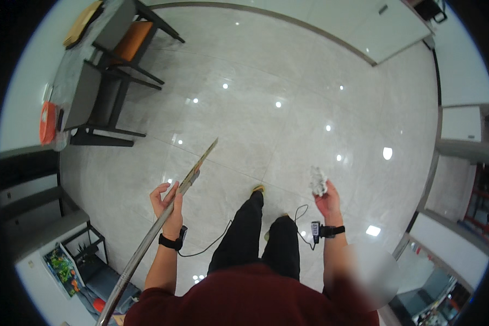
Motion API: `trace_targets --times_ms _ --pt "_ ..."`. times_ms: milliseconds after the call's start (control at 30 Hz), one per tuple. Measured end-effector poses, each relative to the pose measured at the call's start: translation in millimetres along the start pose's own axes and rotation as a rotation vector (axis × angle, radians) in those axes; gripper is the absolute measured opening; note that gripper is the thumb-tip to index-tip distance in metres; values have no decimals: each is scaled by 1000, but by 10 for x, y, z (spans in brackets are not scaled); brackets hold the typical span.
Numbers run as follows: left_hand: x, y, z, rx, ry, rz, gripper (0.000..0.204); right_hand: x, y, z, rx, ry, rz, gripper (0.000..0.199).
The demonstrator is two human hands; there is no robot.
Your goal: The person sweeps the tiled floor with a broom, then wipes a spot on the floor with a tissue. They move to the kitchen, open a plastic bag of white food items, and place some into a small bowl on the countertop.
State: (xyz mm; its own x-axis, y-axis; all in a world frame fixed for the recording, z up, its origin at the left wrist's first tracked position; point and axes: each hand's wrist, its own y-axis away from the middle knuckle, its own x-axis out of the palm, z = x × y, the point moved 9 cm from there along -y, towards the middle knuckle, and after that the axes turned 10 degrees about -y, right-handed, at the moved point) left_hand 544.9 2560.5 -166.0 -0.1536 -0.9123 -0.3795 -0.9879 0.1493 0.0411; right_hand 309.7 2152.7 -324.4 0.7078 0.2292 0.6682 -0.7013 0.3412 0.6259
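Left hand is closed around a long metal pole, which slants from the lower left edge up toward the middle; a thin flat head sits at its upper end, above the tiled floor. Right hand grips a crumpled whitish wad at the fingertips, well apart from the pole. Black strap on left wrist, another strap with a small device on right wrist, thin cables hanging. Chair with orange seat and dark chair stand at the table, upper left. White cabinets along the top.
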Motion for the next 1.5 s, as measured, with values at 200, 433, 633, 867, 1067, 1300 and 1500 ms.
trace_targets --times_ms 200,433,633,867,1067,1300,1500 --pt "-1319 -575 -382 24 63 -310 10 2079 -886 614 -110 97 92 28" --pt "-2317 219 -406 -137 115 -714 15 3278 -981 480 -11 213 288 29" --pt "-2664 1224 -686 -306 -31 -1003 18 3928 -915 434 137 213 415 27" --pt "-2270 2520 -1077 -357 -44 -1238 15 4869 -772 56 274 335 589 23" --pt "-1815 4212 -1124 -561 -23 -1444 14 5797 331 -1015 526 424 807 21" --pt "-1784 4342 -960 -728 -78 -1646 17 6398 503 -2672 779 482 832 25" --pt "-2805 4788 -813 -612 -94 -1825 17 7062 1027 -4371 811 640 996 20"
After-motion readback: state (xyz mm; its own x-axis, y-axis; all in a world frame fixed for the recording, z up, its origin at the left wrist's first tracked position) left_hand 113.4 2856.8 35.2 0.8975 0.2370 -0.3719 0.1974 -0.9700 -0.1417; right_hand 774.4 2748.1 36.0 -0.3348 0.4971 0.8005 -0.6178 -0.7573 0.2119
